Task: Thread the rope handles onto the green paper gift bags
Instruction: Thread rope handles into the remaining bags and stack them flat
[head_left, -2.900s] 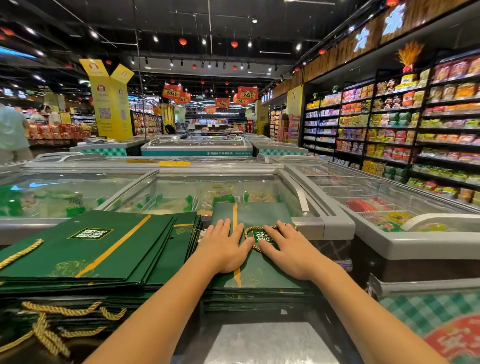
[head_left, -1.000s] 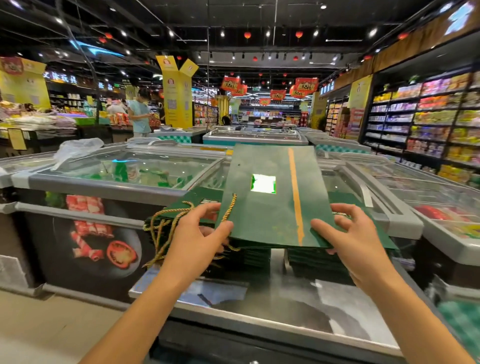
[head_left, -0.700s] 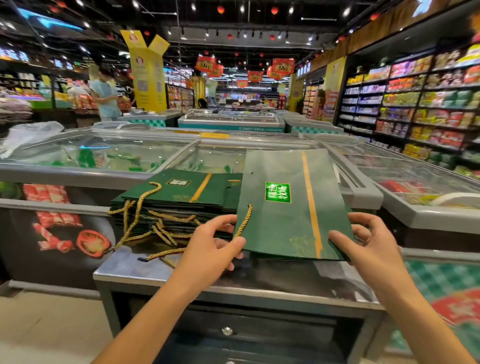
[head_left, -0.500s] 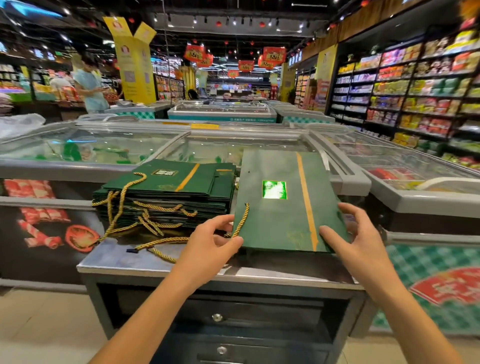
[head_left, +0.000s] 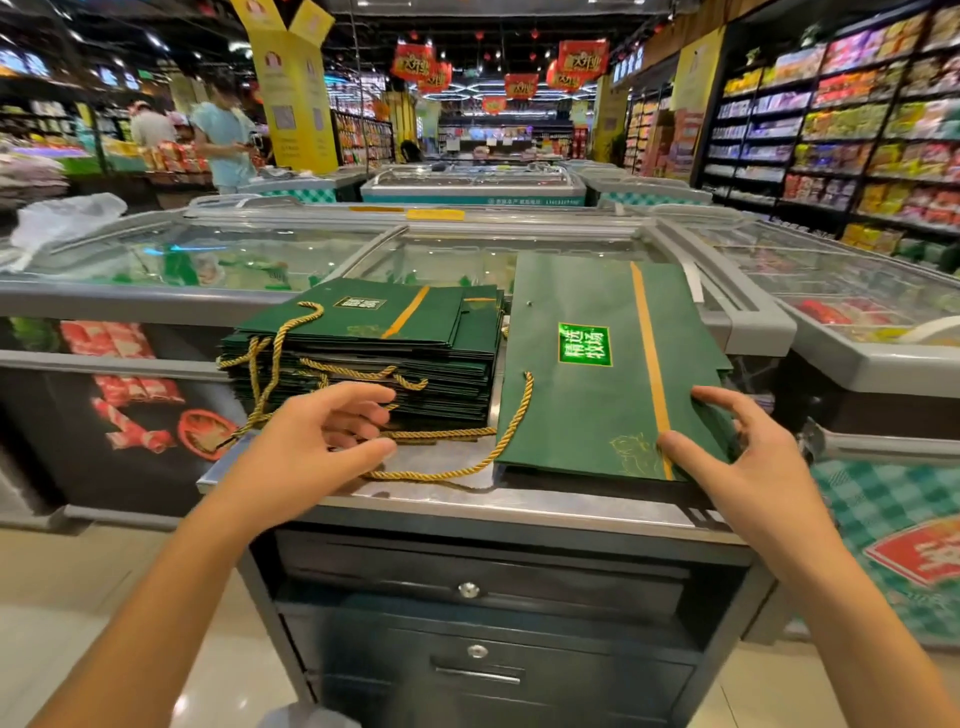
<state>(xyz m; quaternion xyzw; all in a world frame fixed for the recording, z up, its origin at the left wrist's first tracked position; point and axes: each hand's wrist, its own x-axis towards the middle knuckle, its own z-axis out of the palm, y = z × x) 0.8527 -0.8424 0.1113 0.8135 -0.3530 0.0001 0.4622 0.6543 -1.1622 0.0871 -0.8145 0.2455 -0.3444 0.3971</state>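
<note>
- Stack of flat dark-green paper gift bags (head_left: 384, 332): it lies on the left half of the steel-topped counter (head_left: 519, 501). Twisted gold cords trail from its near edge, so these bags appear already fitted.
- Left hand (head_left: 317, 447): it hovers just in front of the stack, fingers spread wide and gripping nothing. The thumb lies close to the loose gold rope handle (head_left: 511, 426); contact cannot be confirmed.
- Loose gold rope handle: a glossy, limp, twisted cord. It runs along the counter and curves up onto the left edge of the single flat green gift bag (head_left: 613, 364).
- Single flat green gift bag: stiff matte paper, one gold stripe, a shiny green label, and a small punched hole near its far left corner. It rests beside the stack.
- Right hand (head_left: 743, 462): its thumb and fingers pinch the bag's near right corner.
- Recommended procedure: keep the bag pinned flat, grip the cord close to its tip, and feed the tip straight through the hole.
</note>
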